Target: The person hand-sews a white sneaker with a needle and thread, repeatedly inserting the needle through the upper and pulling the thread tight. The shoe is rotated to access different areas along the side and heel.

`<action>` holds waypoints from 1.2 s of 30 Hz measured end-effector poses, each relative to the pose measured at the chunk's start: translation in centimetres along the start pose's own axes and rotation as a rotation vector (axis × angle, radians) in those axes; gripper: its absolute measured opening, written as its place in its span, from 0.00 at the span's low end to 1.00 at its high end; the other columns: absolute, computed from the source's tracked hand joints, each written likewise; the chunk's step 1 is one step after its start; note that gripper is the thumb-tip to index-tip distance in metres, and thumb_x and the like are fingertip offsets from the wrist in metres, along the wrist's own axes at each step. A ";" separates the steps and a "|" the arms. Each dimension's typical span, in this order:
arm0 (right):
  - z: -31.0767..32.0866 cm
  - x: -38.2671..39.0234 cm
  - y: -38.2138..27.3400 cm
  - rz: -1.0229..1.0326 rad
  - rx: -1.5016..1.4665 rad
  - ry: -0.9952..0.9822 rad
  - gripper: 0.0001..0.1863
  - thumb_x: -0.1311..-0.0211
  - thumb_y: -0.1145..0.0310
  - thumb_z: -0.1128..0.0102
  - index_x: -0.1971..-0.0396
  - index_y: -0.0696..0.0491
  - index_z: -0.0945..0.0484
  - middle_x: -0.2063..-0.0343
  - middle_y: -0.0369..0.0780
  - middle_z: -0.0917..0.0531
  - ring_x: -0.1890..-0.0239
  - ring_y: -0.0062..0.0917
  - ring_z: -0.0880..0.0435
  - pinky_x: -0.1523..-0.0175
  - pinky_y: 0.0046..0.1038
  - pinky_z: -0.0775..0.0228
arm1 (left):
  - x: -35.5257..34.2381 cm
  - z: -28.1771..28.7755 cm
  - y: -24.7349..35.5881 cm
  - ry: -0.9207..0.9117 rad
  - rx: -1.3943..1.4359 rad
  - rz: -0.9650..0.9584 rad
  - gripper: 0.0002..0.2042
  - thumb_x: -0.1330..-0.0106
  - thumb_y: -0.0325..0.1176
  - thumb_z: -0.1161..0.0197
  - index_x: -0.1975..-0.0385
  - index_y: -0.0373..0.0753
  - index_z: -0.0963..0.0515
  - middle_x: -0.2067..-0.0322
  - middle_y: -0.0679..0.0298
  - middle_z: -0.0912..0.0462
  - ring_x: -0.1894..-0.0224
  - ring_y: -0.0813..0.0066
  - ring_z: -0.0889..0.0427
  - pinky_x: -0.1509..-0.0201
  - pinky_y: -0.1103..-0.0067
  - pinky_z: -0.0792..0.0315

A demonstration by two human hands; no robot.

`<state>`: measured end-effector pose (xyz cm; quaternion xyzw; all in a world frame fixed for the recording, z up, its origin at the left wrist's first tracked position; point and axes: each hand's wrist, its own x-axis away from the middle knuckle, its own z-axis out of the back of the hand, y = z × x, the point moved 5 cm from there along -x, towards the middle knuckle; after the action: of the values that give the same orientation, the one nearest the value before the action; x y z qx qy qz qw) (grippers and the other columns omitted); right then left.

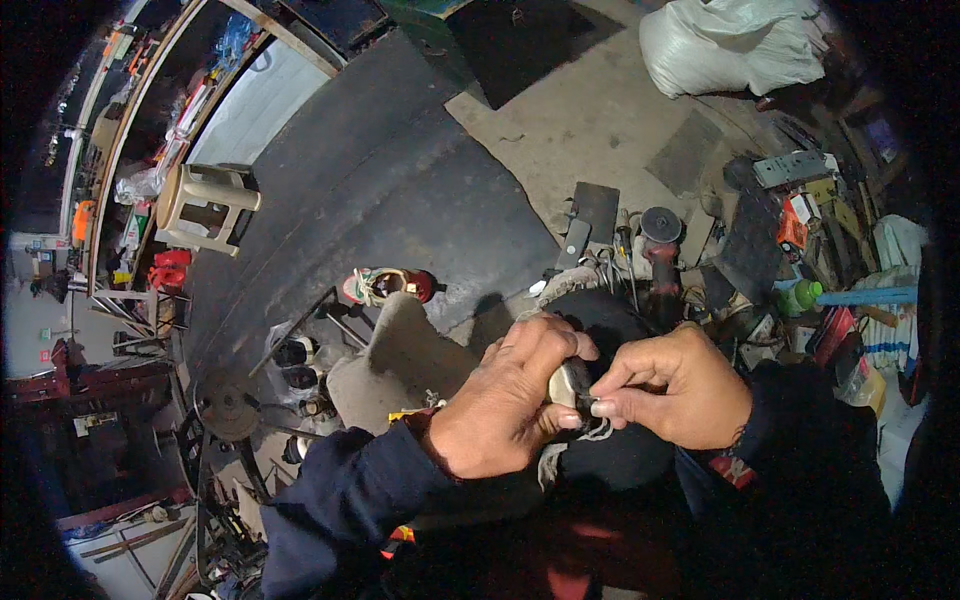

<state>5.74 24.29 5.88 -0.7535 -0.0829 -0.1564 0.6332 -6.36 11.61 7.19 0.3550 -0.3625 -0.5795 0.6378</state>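
Observation:
My left hand (505,395) is closed round a small pale-and-dark item (566,385), apparently a shoe, held over my dark-clothed lap. My right hand (670,385) pinches at the item's right side, thumb and forefinger on a small dark part that I cannot make out clearly. A light, loose lace or cord (598,432) hangs below those fingertips. The underside of the item is hidden by my fingers. Just beyond my hands, to the left, a red-and-white shoe with laces (370,285) sits on or by a stand.
An angle grinder (662,250) lies among hand tools ahead-right. Clutter with a green bottle (805,295) fills the right. A plastic stool (205,205) stands by shelving (140,110) at left. A white sack (725,45) sits at back right, metal frames (230,415) at lower left.

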 end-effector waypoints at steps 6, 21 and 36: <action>0.3 0.2 -0.8 0.178 0.230 -0.010 0.05 0.35 0.75 0.34 0.63 0.61 0.15 0.75 0.42 0.12 0.72 0.20 0.13 0.64 0.25 0.21 | 0.5 0.8 0.2 -0.002 0.078 0.025 0.32 0.40 0.29 0.31 0.36 0.34 0.35 0.43 0.47 0.30 0.37 0.45 0.31 0.31 0.63 0.39; 0.2 5.2 -0.2 0.359 0.538 0.096 0.10 0.37 0.75 0.35 0.57 0.60 0.13 0.72 0.45 0.11 0.72 0.26 0.12 0.63 0.27 0.21 | 41.9 4.8 -10.9 1.619 0.187 0.487 0.20 0.24 0.48 0.45 0.74 0.38 0.28 0.78 0.61 0.22 0.77 0.70 0.22 0.66 0.71 0.23; -0.9 5.2 0.1 0.170 0.539 0.210 0.11 0.36 0.78 0.36 0.55 0.62 0.14 0.70 0.41 0.12 0.71 0.20 0.15 0.62 0.22 0.24 | 27.0 -3.9 -0.8 0.792 -0.373 0.368 0.20 0.43 0.21 0.36 0.49 0.41 0.19 0.61 0.58 0.15 0.66 0.56 0.14 0.65 0.69 0.20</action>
<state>10.50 23.02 7.73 -0.5424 0.0077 -0.1521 0.8262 -1.53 -15.23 6.00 0.3580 -0.0383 -0.3322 0.8718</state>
